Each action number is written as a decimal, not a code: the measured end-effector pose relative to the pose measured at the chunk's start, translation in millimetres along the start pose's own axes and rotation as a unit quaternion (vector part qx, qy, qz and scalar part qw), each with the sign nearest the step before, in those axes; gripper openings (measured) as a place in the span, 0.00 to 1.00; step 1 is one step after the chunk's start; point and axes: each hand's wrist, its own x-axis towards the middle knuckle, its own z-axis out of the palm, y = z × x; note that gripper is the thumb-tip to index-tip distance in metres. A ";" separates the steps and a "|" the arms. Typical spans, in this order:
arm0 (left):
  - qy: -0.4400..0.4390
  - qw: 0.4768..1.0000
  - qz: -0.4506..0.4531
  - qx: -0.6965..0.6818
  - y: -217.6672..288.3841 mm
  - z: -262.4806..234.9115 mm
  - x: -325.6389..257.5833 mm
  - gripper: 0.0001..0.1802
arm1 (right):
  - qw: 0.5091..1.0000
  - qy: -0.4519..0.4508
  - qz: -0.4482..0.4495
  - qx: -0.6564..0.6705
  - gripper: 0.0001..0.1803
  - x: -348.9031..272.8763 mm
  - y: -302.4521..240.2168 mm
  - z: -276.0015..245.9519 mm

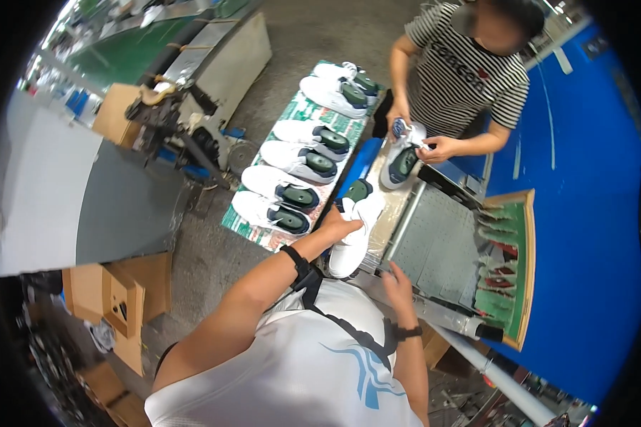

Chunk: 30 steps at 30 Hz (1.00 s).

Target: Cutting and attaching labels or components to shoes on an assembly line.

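A white sneaker point(347, 257) with a dark green insole lies along the narrow work surface in front of me. Its toe points toward my body. My left hand point(340, 226) is closed round the side of this shoe near its opening, and part of the fingers is hidden. To the right of the toe, my right hand point(399, 286) is raised with its fingers stretched out and nothing in them. Across from me, a co-worker holds another white sneaker point(400, 162) with both hands at its upper.
Several white sneakers point(299, 160) stand in pairs on a green-and-white board point(320, 114) to the left. A rack with green and red pieces point(502, 270) is at the right, before a blue panel point(577, 213). Open cardboard boxes point(124, 299) sit lower left, below a grey machine point(132, 206).
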 end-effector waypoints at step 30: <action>-0.089 0.861 0.340 0.368 78.4 19.1 10.0 0.45 | 0.889 0.231 0.322 0.231 0.27 -238.6 257.3 95.7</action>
